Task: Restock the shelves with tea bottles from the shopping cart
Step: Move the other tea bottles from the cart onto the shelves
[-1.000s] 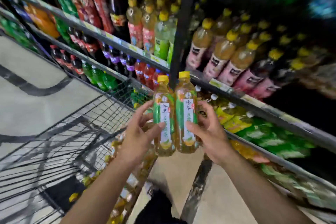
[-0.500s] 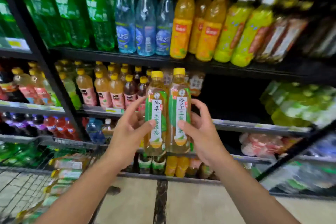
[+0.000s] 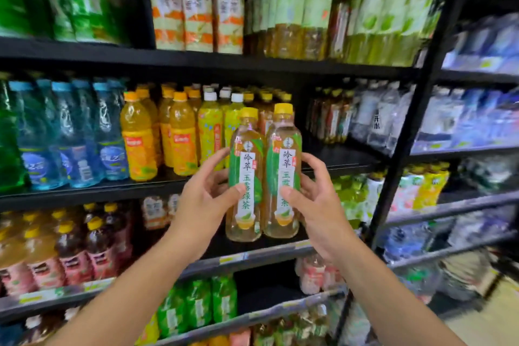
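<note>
Hands (image 3: pixel 206 199) (image 3: pixel 314 205) each grip a tea bottle (image 3: pixel 245 177) (image 3: pixel 283 174) — fingers behind hidden.

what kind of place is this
Most likely a shop's drinks aisle. Black shelves are packed with rows of bottled drinks, such as orange bottles, with price tags on the shelf edges. The left hand and right hand hold two tea bottles.

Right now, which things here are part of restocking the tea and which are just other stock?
Part of the job:
left tea bottle
right tea bottle
left hand
right hand
shelf

Just other stock:
orange drinks
blue bottles
red-label bottles
</note>
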`<state>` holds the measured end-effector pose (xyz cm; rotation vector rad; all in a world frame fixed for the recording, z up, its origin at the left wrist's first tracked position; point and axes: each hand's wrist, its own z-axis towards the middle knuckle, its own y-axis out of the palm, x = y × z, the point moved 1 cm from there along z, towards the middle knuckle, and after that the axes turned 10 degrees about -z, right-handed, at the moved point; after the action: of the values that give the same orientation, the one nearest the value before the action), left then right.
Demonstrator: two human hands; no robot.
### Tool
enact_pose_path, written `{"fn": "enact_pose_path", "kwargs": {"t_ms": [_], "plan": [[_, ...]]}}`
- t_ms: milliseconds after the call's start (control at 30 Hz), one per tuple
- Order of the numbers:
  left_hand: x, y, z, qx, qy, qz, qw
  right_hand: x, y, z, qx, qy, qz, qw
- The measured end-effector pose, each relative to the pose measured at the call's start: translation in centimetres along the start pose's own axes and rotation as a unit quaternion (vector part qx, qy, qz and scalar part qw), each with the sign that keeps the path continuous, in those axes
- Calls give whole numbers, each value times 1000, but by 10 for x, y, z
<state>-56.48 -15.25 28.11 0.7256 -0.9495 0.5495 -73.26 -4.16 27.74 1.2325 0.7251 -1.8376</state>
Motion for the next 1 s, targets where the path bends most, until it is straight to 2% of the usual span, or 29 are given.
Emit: {"fn": "enact_pose_path", "kwargs": {"t_ms": [267,433,600,800,1000], "plan": [[-47,71,86,-51,-5,-10,999,14,-85,59,60,-12,-30,998],[-78,108,140,-61,19,-34,997,24,-133,110,67,-25,-69,995],[-104,138,191,-59,40,-23,997,47,-173,157,78,-26,-60,995],[-144,160,228,-50,37,-3,998,90,-213,207,56,-23,-55,997],[-173,181,253,35,47,22,998,118,-242,260,-25,-34,-56,998]]}}
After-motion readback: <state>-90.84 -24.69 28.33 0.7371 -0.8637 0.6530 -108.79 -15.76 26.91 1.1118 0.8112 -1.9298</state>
